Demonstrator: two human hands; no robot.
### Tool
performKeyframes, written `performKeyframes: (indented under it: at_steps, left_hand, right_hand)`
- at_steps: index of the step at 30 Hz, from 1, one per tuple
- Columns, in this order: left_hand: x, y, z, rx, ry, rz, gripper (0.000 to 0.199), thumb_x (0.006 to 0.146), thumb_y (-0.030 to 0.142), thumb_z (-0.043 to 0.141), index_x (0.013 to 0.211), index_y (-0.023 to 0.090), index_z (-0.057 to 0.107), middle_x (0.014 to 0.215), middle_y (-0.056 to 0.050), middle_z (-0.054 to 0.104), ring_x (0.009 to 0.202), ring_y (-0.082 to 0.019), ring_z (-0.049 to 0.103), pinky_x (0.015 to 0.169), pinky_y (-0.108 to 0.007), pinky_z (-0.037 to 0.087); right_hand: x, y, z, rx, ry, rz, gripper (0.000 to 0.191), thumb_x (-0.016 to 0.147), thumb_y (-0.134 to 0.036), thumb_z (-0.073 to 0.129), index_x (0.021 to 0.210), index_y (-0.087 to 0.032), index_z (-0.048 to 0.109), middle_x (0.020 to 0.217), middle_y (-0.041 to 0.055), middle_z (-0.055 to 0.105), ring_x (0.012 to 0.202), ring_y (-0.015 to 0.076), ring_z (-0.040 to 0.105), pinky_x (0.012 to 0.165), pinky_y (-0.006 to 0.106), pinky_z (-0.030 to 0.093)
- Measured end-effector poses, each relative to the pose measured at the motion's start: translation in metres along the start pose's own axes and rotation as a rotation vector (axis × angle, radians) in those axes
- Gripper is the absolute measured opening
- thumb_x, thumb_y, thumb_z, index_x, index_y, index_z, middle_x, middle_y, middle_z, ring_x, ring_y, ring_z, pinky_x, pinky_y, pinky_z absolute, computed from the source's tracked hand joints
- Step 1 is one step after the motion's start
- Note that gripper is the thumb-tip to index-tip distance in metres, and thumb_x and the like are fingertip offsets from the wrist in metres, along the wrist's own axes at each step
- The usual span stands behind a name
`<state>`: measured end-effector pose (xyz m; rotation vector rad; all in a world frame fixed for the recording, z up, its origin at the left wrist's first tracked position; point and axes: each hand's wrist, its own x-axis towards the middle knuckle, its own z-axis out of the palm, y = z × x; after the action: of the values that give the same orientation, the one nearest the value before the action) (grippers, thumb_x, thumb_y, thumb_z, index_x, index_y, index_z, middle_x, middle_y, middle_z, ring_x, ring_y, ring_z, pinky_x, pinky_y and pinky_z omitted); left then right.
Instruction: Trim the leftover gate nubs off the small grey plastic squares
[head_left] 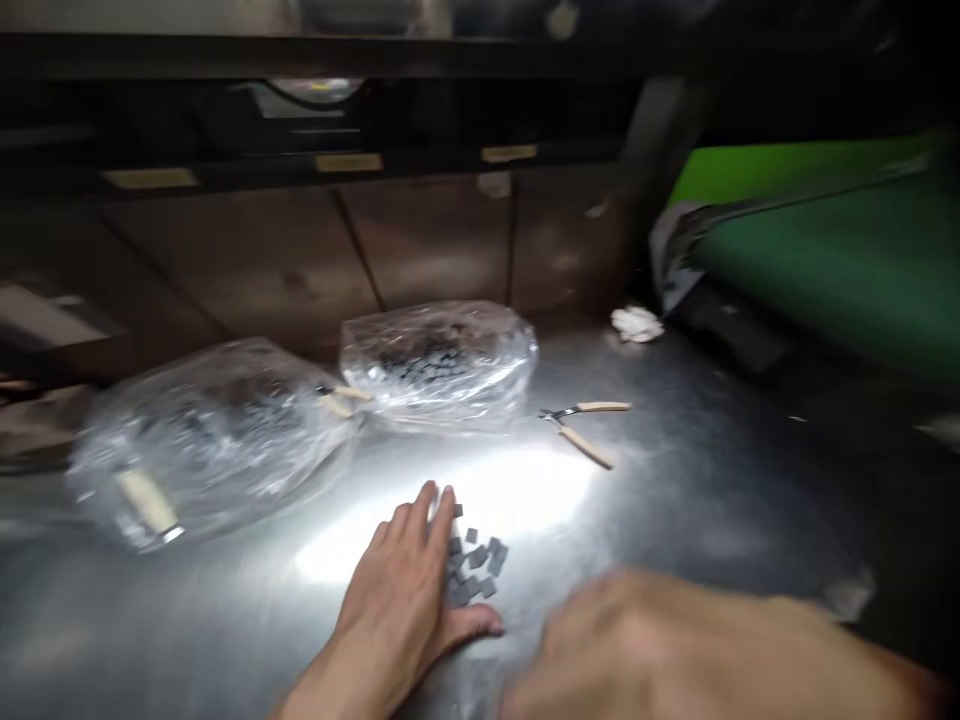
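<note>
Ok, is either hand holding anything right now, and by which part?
The left hand lies open on the table beside small gray squares, holding nothing. The right hand is blurred; no held thing shows.

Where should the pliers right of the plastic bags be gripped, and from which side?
Take the pliers by their two pale handles from the right and above: they lie flat on the steel table, splayed apart, metal head toward the clear plastic bag.
</note>
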<state>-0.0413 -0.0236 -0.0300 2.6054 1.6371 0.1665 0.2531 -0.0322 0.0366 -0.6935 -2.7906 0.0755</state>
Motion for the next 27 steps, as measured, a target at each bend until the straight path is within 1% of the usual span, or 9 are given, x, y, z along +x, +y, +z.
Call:
performKeyframes:
  at_steps: [3, 4, 7, 9, 14, 18, 21, 23, 27]
  left_hand:
    - [-0.007, -0.01, -0.006, -0.117, -0.137, 0.012, 0.123, 0.063, 0.083, 0.076, 0.155, 0.009, 0.045, 0.159, -0.034, 0.045, 0.143, -0.051, 0.048, 0.113, -0.066, 0.045]
    - [-0.009, -0.013, -0.004, -0.168, -0.148, 0.032, 0.12, 0.068, 0.082, 0.074, 0.157, 0.009, 0.042, 0.162, -0.033, 0.041, 0.149, -0.05, 0.041, 0.116, -0.067, 0.041]
    - [-0.007, -0.011, 0.005, -0.305, -0.125, 0.058, 0.116, 0.078, 0.076, 0.071, 0.163, 0.01, 0.029, 0.168, -0.034, 0.027, 0.157, -0.048, 0.021, 0.12, -0.069, 0.034]
    - [0.001, -0.004, 0.012, -0.382, -0.092, 0.069, 0.112, 0.077, 0.074, 0.073, 0.163, 0.013, 0.032, 0.169, -0.033, 0.024, 0.158, -0.048, 0.019, 0.12, -0.071, 0.033]
    - [0.037, 0.018, 0.022, -0.534, 0.043, 0.02, 0.089, 0.077, 0.063, 0.081, 0.149, 0.017, 0.054, 0.162, -0.03, 0.042, 0.154, -0.047, 0.033, 0.119, -0.068, 0.038]
    - [0.049, 0.019, 0.02, -0.528, 0.098, -0.041, 0.082, 0.086, 0.057, 0.076, 0.152, 0.019, 0.048, 0.161, -0.026, 0.044, 0.152, -0.04, 0.039, 0.121, -0.061, 0.039]
    - [0.037, 0.01, 0.009, -0.518, 0.148, -0.104, 0.064, 0.099, 0.047, 0.062, 0.155, 0.022, 0.043, 0.16, -0.023, 0.045, 0.15, -0.036, 0.044, 0.119, -0.06, 0.042]
    - [0.021, 0.004, -0.004, -0.491, 0.159, -0.152, 0.05, 0.103, 0.038, 0.056, 0.15, 0.023, 0.048, 0.152, -0.022, 0.052, 0.143, -0.034, 0.051, 0.115, -0.059, 0.046]
    - [-0.007, 0.006, -0.024, -0.434, -0.018, -0.167, 0.042, 0.097, 0.032, 0.066, 0.138, 0.024, 0.061, 0.132, -0.016, 0.064, 0.12, -0.028, 0.067, 0.099, -0.045, 0.059]
  right_hand:
    - [0.001, 0.051, 0.018, -0.054, 0.053, 0.273, 0.046, 0.105, -0.046, 0.052, 0.149, -0.032, 0.055, 0.141, 0.0094, 0.065, 0.122, 0.0289, 0.065, 0.1, 0.047, 0.055]
    - [0.0, 0.07, 0.027, -0.073, 0.07, 0.352, 0.053, 0.104, -0.051, 0.05, 0.153, -0.029, 0.052, 0.144, 0.0125, 0.063, 0.126, 0.034, 0.062, 0.101, 0.052, 0.053]
    - [-0.008, 0.115, 0.053, -0.131, 0.088, 0.529, 0.086, 0.094, -0.075, 0.05, 0.157, -0.016, 0.047, 0.151, 0.024, 0.055, 0.134, 0.0477, 0.054, 0.102, 0.065, 0.048]
    - [-0.011, 0.13, 0.068, -0.147, 0.078, 0.567, 0.086, 0.093, -0.077, 0.048, 0.151, -0.015, 0.054, 0.148, 0.0241, 0.057, 0.135, 0.0467, 0.053, 0.104, 0.063, 0.046]
    - [-0.008, 0.13, 0.08, -0.171, 0.119, 0.6, 0.057, 0.103, -0.055, 0.041, 0.139, -0.016, 0.063, 0.132, 0.0188, 0.066, 0.119, 0.0375, 0.06, 0.096, 0.053, 0.048]
    - [-0.009, 0.127, 0.078, -0.159, 0.154, 0.579, 0.051, 0.104, -0.049, 0.042, 0.131, -0.013, 0.066, 0.117, 0.0178, 0.068, 0.103, 0.0342, 0.062, 0.085, 0.047, 0.048]
    - [-0.013, 0.125, 0.079, -0.117, 0.195, 0.561, 0.048, 0.105, -0.046, 0.04, 0.127, -0.012, 0.067, 0.109, 0.0159, 0.068, 0.095, 0.0307, 0.061, 0.081, 0.044, 0.048]
    - [-0.015, 0.124, 0.078, -0.075, 0.232, 0.558, 0.048, 0.106, -0.046, 0.038, 0.125, -0.013, 0.067, 0.107, 0.0147, 0.067, 0.092, 0.0291, 0.061, 0.079, 0.042, 0.05]
    - [-0.016, 0.124, 0.071, 0.019, 0.295, 0.581, 0.044, 0.107, -0.048, 0.037, 0.123, -0.017, 0.064, 0.11, 0.0133, 0.067, 0.094, 0.0287, 0.065, 0.074, 0.041, 0.052]
